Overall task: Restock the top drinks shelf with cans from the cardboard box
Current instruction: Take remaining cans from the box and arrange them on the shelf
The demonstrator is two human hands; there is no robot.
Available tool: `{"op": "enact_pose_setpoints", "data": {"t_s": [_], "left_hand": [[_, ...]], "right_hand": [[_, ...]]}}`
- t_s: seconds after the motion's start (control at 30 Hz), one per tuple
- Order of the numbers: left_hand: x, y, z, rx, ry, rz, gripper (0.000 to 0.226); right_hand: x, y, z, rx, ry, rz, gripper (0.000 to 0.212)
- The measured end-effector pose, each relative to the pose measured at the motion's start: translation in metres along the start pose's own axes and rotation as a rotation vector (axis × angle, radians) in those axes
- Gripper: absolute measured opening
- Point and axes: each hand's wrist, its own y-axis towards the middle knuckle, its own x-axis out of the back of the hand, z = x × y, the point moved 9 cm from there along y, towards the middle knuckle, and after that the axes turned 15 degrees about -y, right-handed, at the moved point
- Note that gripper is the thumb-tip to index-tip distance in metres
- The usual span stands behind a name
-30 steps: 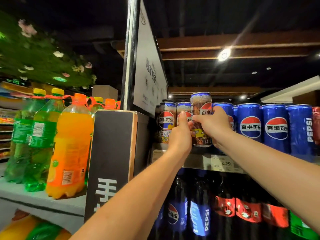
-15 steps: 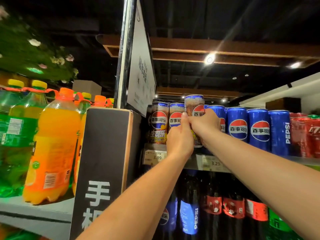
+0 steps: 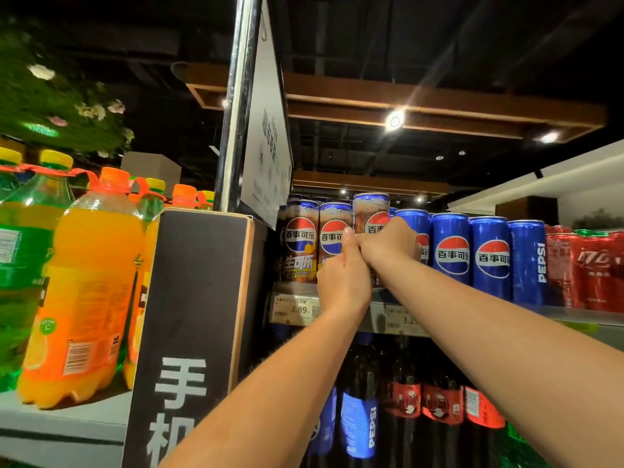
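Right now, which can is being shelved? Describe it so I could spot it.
Find the white hanging sign, then the top shelf beneath it. Between the brown cans and the blue cans, the left hand and right hand grip the lifted can, the only brown one poking above the row.

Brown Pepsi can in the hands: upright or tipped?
Upright: the held can stands parallel to the shelved cans beside it, top rim level. The left hand and right hand hide its base.

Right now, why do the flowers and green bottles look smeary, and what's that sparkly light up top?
Head view: the left edge is blurred and stretched by the wide lens, smearing the flowers and green bottles; the spotlight flares into streaks; the can that the left hand and right hand hold looks sharper.
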Motion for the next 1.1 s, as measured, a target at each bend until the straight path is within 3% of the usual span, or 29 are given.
{"op": "enact_pose_setpoints", "data": {"t_s": [0.17, 0.33, 1.1], "left_hand": [[0.005, 0.003, 0.005, 0.007, -0.004, -0.013, 0.075], [0.006, 0.004, 0.01, 0.026, 0.022, -0.022, 0.073], [-0.003, 0.005, 0.002, -0.017, 0.114, 0.031, 0.065]], "right_hand": [[-0.003, -0.001, -0.002, 0.006, -0.051, 0.011, 0.041], [-0.001, -0.005, -0.007, 0.016, -0.092, -0.01, 0.047], [0.0, -0.008, -0.014, 0.049, -0.036, -0.009, 0.037]]}}
